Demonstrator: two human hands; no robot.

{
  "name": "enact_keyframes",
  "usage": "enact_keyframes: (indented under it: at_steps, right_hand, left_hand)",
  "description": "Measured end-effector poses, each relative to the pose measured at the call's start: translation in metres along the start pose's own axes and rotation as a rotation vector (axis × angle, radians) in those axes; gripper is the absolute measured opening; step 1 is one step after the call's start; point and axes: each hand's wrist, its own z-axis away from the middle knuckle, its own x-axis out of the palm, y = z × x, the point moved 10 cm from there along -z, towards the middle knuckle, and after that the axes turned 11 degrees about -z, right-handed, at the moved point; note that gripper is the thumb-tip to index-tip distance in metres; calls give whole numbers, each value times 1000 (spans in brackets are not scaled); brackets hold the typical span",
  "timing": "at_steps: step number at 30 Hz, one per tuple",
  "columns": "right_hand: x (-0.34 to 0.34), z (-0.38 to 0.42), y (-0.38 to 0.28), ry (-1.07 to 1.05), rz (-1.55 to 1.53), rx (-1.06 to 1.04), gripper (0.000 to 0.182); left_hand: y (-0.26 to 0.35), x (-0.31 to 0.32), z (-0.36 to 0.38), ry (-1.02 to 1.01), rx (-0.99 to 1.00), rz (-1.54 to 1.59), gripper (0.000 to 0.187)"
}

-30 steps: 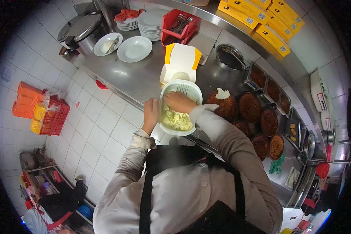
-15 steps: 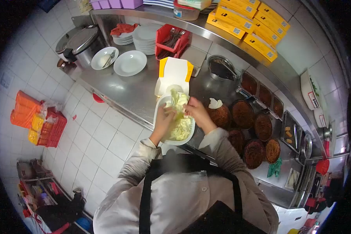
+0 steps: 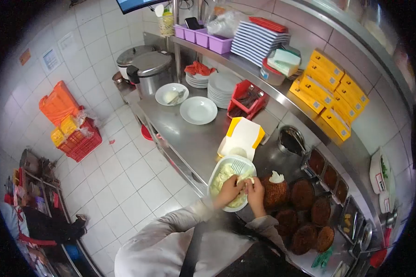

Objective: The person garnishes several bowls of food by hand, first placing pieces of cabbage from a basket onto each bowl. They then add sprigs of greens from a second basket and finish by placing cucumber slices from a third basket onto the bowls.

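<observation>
A white basket (image 3: pixel 213 177) holds pale green shredded cabbage (image 3: pixel 224 173) on the steel counter. Over its right part my left hand (image 3: pixel 229 190) and my right hand (image 3: pixel 255 191) meet, fingers pinched together on a piece of cabbage (image 3: pixel 247 175). Just behind the basket stands an open takeaway box (image 3: pixel 239 138), white inside with yellow flaps. To the right of my right hand, a white-green leaf (image 3: pixel 276 177) lies on top of a brown-red food-filled container (image 3: pixel 275 194).
Several brown food containers (image 3: pixel 302 194) stand at the right, beside sauce trays (image 3: pixel 330 177) and a metal pot (image 3: pixel 291 140). Behind are an empty white plate (image 3: pixel 198 110), stacked plates (image 3: pixel 222 90) and a red cutlery bin (image 3: pixel 246 99). Yellow boxes (image 3: pixel 330 92) sit on the shelf (image 3: pixel 259 83).
The view has turned to the left and up, so the counter appears lower and further right. My hands have come together over the basket, with the cabbage piece between them.
</observation>
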Motion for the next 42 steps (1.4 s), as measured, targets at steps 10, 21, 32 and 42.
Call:
enact_keyframes:
  at_steps: [10, 21, 32, 42]
  right_hand:
    - [9, 34, 14, -234, -623, 453, 20]
    - [-148, 82, 28, -7, -199, 264, 28]
    - [-343, 12, 54, 119, 459, 299, 41]
    - [-380, -65, 144, 197, 515, 79, 38]
  left_hand:
    - [8, -3, 13, -95, 236, -5, 33]
    - [26, 167, 37, -967, -118, 220, 33]
    - [156, 314, -52, -428, 570, -262, 26]
    - [119, 396, -125, -329, 380, -648, 19]
